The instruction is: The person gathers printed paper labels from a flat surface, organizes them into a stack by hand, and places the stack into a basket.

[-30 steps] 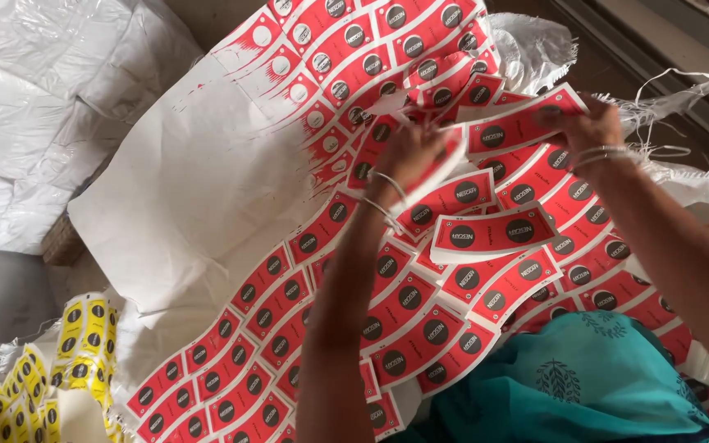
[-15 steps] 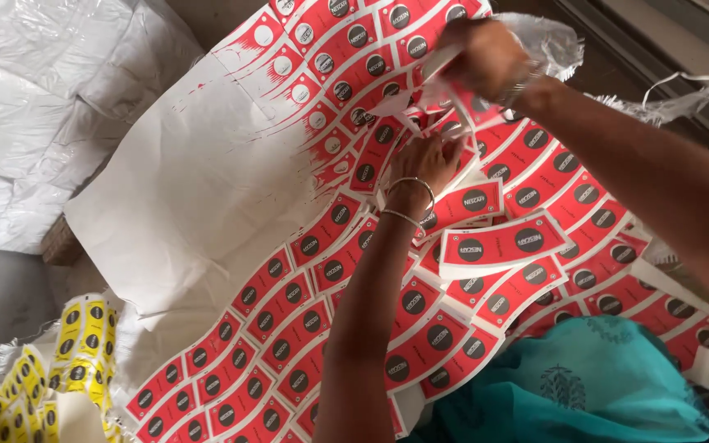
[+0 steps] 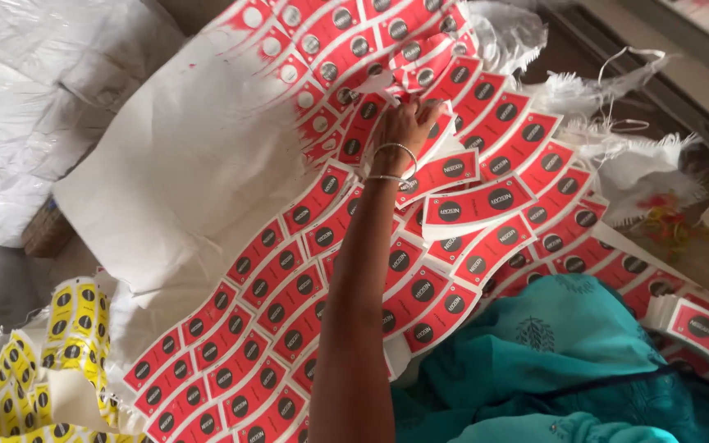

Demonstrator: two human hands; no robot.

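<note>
Red label sheet touched by left hand, fingers curled.

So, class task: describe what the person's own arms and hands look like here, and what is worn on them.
Only one arm shows, long and bare from the bottom edge up to the hand; which side it is cannot be told. No sleeve covers it. Two thin silver-coloured bangles circle the wrist. No rings or gloves are visible. The other hand is out of view. Teal patterned clothing lies beside the arm.

Yellow labels, white sacks.
</note>
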